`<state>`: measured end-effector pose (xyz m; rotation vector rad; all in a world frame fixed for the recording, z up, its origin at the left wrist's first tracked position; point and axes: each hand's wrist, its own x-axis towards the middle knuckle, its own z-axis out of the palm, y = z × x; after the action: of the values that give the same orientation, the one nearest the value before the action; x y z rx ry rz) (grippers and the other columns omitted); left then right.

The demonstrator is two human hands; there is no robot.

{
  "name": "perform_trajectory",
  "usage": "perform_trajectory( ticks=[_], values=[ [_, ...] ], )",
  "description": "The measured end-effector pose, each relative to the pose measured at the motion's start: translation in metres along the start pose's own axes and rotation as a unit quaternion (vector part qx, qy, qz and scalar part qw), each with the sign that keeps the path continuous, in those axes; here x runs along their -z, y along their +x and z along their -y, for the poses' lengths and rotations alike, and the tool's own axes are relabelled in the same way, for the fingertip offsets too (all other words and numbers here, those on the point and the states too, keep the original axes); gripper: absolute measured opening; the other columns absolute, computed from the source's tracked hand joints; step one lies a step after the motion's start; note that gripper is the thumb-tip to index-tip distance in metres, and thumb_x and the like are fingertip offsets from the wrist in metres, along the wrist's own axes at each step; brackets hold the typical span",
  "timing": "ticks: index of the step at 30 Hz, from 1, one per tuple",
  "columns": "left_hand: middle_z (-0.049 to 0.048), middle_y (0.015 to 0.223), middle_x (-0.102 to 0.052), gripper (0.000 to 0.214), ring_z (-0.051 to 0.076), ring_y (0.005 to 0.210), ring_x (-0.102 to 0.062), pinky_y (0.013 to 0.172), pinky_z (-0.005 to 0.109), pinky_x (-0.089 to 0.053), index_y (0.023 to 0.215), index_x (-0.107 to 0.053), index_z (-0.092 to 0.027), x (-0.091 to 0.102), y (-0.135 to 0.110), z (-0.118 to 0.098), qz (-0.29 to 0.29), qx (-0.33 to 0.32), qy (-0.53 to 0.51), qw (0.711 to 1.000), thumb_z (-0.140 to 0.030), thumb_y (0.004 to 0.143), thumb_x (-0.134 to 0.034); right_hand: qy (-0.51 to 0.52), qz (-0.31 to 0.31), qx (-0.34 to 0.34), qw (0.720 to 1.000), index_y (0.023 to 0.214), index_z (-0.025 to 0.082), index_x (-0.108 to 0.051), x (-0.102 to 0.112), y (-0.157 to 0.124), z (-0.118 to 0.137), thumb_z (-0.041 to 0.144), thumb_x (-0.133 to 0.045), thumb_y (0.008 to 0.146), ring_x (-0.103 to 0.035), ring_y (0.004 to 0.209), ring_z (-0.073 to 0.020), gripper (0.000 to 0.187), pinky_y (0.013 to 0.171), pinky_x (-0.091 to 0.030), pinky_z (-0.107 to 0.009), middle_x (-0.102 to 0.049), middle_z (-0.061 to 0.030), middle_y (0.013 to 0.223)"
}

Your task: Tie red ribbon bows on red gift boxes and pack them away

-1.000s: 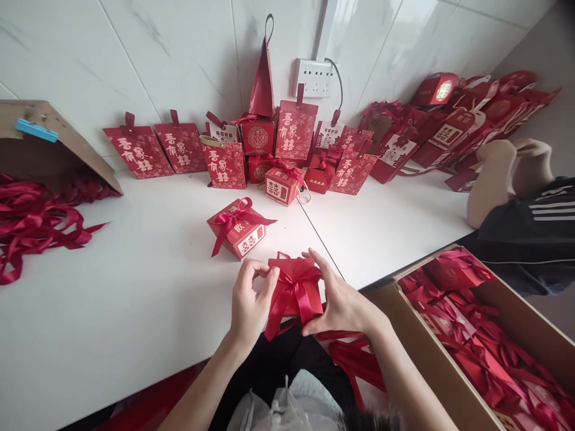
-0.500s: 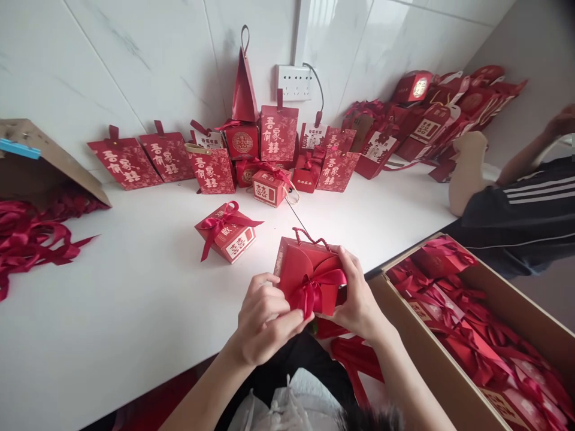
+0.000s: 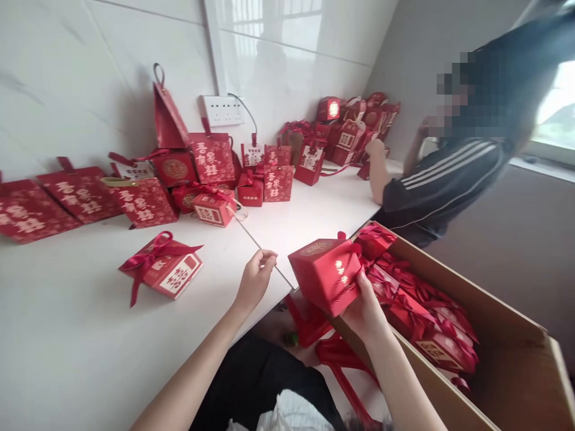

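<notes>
Right hand (image 3: 365, 308) grips the red box (image 3: 320, 272); left hand (image 3: 256, 278), fingertips together, at its nine o'clock. Grip lightly to avoid creasing.

Small indoor workroom, domestic or commercial not determinable. Identifiable by a smooth white worktop (image 3: 81, 335) against glossy, grey-veined white wall tiles (image 3: 148, 36), a white rectangular socket panel (image 3: 222, 110), rows of printed red paper gift boxes (image 3: 212, 157), and an open brown cardboard carton (image 3: 507, 365) of red ribbon-tied boxes (image 3: 406, 308). Shared with a co-worker (image 3: 449, 179) in a dark, white-striped top (image 3: 433, 200); daylit by a bright window (image 3: 557, 117) at far right.
</notes>
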<state>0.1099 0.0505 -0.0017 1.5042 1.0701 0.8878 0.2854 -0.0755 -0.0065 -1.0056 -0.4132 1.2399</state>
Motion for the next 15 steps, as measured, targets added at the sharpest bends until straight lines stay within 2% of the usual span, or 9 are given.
perform_trajectory(
  ticks=[2,4,7,9,11,13,14,15],
  values=[
    [0.0054,0.091,-0.063,0.021,0.020,0.091,-0.060,0.082,0.036,-0.049,0.083,-0.058,-0.019,-0.014,0.005,0.015,0.033,-0.040,0.083,0.995,-0.034,0.081,-0.044,0.136,0.013,-0.074,0.988,0.102,0.023,-0.062,0.011,-0.006,0.011,0.057,-0.062,0.076,-0.068,0.087,-0.0179,0.043,0.073,-0.058,-0.027,-0.072,-0.0024,0.097],
    [0.0060,0.096,-0.063,0.021,0.021,0.097,-0.059,0.089,0.038,-0.047,0.086,-0.058,-0.019,-0.026,0.008,0.029,0.060,-0.109,0.155,0.980,-0.031,0.082,-0.040,0.225,0.037,-0.103,0.968,0.096,0.022,-0.064,0.019,-0.013,0.020,0.051,-0.066,0.075,-0.068,0.082,-0.0139,0.036,0.066,-0.057,-0.020,-0.073,-0.0003,0.092],
    [0.0065,0.101,-0.063,0.021,0.023,0.106,-0.056,0.097,0.043,-0.042,0.089,-0.058,-0.020,-0.036,0.012,0.046,0.081,-0.184,0.225,0.953,-0.027,0.083,-0.039,0.282,0.045,-0.094,0.954,0.095,0.023,-0.064,0.029,-0.022,0.027,0.045,-0.068,0.075,-0.067,0.077,-0.0109,0.030,0.052,-0.053,-0.013,-0.073,0.0012,0.090],
    [0.0068,0.104,-0.063,0.021,0.024,0.109,-0.055,0.098,0.043,-0.042,0.092,-0.057,-0.020,-0.037,0.014,0.054,0.088,-0.205,0.249,0.942,-0.026,0.083,-0.040,0.280,0.019,-0.075,0.957,0.094,0.024,-0.063,0.035,-0.026,0.028,0.045,-0.069,0.073,-0.066,0.076,-0.0106,0.030,0.048,-0.050,-0.011,-0.073,0.0017,0.090],
    [0.0070,0.103,-0.063,0.020,0.023,0.109,-0.056,0.096,0.041,-0.044,0.092,-0.057,-0.020,-0.033,0.014,0.058,0.089,-0.225,0.269,0.932,-0.025,0.084,-0.039,0.225,-0.041,-0.049,0.972,0.091,0.024,-0.062,0.042,-0.028,0.029,0.050,-0.071,0.068,-0.065,0.073,-0.0118,0.035,0.048,-0.050,-0.014,-0.072,0.0012,0.087],
    [0.0072,0.102,-0.064,0.020,0.023,0.107,-0.057,0.093,0.040,-0.047,0.090,-0.058,-0.019,-0.029,0.012,0.059,0.091,-0.243,0.288,0.922,-0.024,0.085,-0.039,0.092,-0.133,0.004,0.987,0.093,0.023,-0.060,0.051,-0.031,0.033,0.057,-0.071,0.062,-0.065,0.074,-0.0161,0.047,0.056,-0.054,-0.023,-0.070,-0.0018,0.089],
    [0.0072,0.101,-0.064,0.019,0.023,0.106,-0.058,0.092,0.040,-0.047,0.088,-0.058,-0.019,-0.027,0.011,0.060,0.093,-0.252,0.297,0.916,-0.024,0.085,-0.039,-0.008,-0.188,0.044,0.981,0.098,0.023,-0.058,0.057,-0.032,0.037,0.060,-0.070,0.060,-0.065,0.078,-0.0195,0.054,0.062,-0.056,-0.029,-0.069,-0.0040,0.093],
    [0.0073,0.100,-0.064,0.019,0.023,0.105,-0.058,0.091,0.040,-0.048,0.086,-0.058,-0.019,-0.026,0.010,0.060,0.096,-0.263,0.306,0.910,-0.023,0.085,-0.040,-0.127,-0.248,0.088,0.956,0.105,0.022,-0.056,0.064,-0.034,0.042,0.061,-0.071,0.057,-0.064,0.085,-0.0233,0.063,0.069,-0.055,-0.035,-0.066,-0.0065,0.100]
  ],
)
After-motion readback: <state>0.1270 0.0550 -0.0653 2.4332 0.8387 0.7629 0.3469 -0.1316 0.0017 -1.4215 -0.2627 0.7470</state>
